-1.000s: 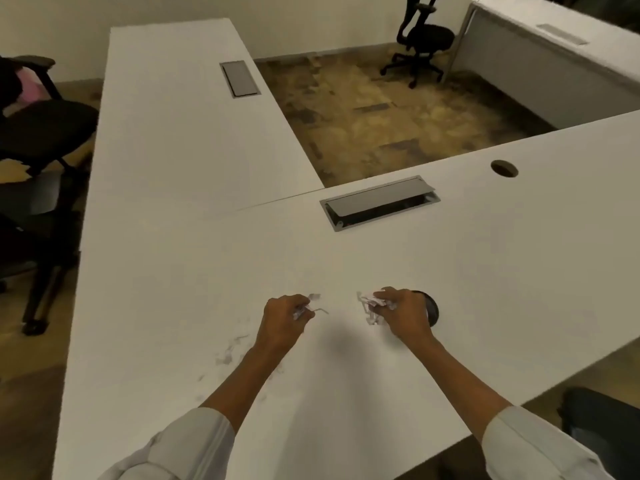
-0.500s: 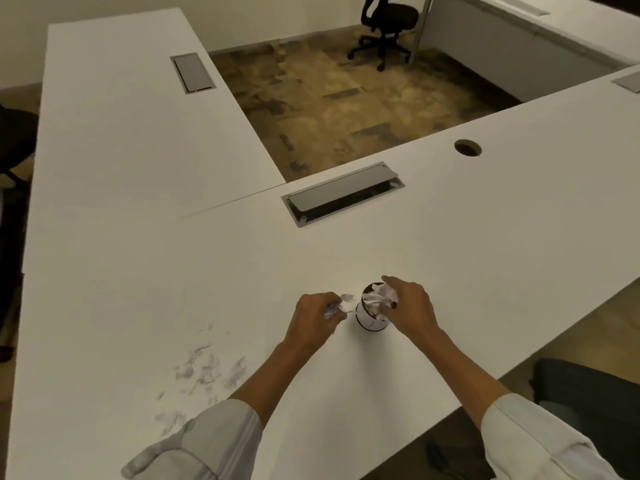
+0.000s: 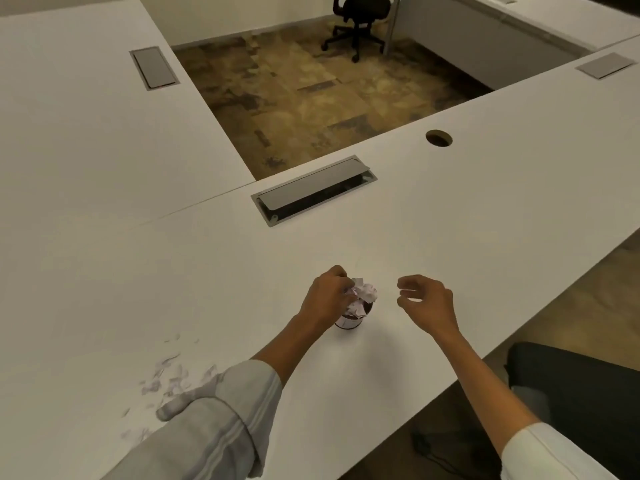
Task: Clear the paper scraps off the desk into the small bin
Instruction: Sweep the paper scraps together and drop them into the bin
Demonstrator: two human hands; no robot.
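A small dark bin (image 3: 350, 323) stands on the white desk (image 3: 450, 216), heaped with crumpled white paper scraps (image 3: 364, 293) that rise above its rim. My left hand (image 3: 327, 299) is over the bin's left side, its fingers pinched on scraps at the top of the heap. To the bin's right, my right hand (image 3: 427, 301) hovers apart from it, fingers curled and spread, holding nothing. Several loose scraps (image 3: 173, 379) lie scattered on the desk at the lower left, partly behind my left sleeve.
An open grey cable hatch (image 3: 313, 192) is set into the desk beyond the bin, and a round cable hole (image 3: 438, 137) is farther right. The desk's front edge runs diagonally at the right, with a dark chair seat (image 3: 581, 382) below it. Another desk adjoins on the left.
My right hand let go of its paper in the bin and drew away to the right, now open. My left hand moved right onto the bin's top with its scraps.
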